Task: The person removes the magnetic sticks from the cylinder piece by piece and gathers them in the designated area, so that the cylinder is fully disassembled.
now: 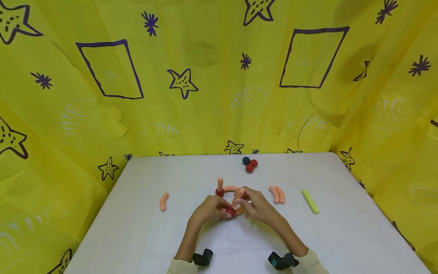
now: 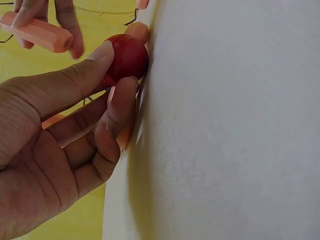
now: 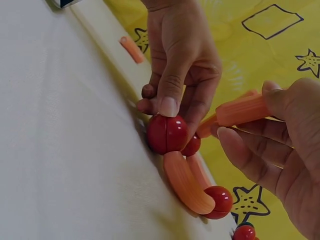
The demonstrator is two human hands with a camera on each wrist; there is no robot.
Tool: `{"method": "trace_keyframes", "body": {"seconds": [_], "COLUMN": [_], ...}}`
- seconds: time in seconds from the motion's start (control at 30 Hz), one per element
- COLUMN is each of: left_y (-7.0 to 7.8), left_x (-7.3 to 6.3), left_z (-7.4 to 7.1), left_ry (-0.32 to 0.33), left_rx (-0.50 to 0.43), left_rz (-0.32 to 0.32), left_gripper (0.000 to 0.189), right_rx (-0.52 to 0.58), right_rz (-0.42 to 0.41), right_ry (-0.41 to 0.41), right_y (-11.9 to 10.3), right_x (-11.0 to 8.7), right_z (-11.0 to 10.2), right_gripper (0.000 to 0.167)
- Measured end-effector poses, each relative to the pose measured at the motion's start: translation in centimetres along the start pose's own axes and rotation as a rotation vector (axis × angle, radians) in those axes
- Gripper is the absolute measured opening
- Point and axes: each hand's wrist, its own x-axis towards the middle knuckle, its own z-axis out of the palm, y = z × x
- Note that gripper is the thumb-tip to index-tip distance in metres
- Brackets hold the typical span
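My left hand (image 1: 211, 208) pinches a red ball (image 2: 128, 59) between thumb and fingers, low at the white tabletop. A curved orange piece (image 3: 185, 182) runs from that ball to another red ball (image 3: 218, 201). Farther back, a straight orange rod (image 1: 220, 183) stands upright on a third red ball (image 1: 219, 192), with a curved orange piece (image 1: 230, 188) beside it. Up and to the right of the pinched ball, my right hand (image 1: 258, 205) grips a ridged orange rod (image 3: 243, 110), its lower end free and apart from the ball.
Toward the back sit a dark blue ball (image 1: 246, 160) and two red balls (image 1: 249, 168). Two curved orange pieces (image 1: 276, 195) and a yellow-green rod (image 1: 310, 201) lie at the right, one curved orange piece (image 1: 164, 201) at the left. A yellow patterned curtain (image 1: 212, 114) surrounds the table.
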Motion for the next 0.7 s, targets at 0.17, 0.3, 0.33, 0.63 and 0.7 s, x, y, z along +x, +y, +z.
{"method": "trace_keyframes", "body": {"seconds": [0.17,0.3,0.33,0.63,0.7], "left_y": [0.1,0.3,0.3,0.4,0.3], "left_x": [-0.1,-0.1,-0.1,-0.2,-0.1], "left_z": [0.0,0.0,0.0,0.2,0.2], "left_ry": [-0.01,-0.015,-0.017,-0.01,-0.01], "left_rx": [0.009,0.02,0.02,-0.009,-0.017], "left_rz": [-0.009,-0.015,-0.019,-0.061,-0.072], "left_gripper": [0.02,0.021,0.021,0.023,0.024], "right_rx": [0.051,0.036,0.032,0.069,0.113], "right_rz": [0.011,0.082,0.118,0.334,0.362], "right_ry": [0.022,0.093,0.118,0.279,0.295], "right_y": [-0.1,0.0,-0.1,1.1,1.2], "right_x": [-0.1,-0.3,-0.4,-1.2,-1.5], "right_z": [-0.5,-1.3,-1.6,-4.7,-5.4], "right_gripper": [0.006,0.012,0.016,0.033,0.035]}}
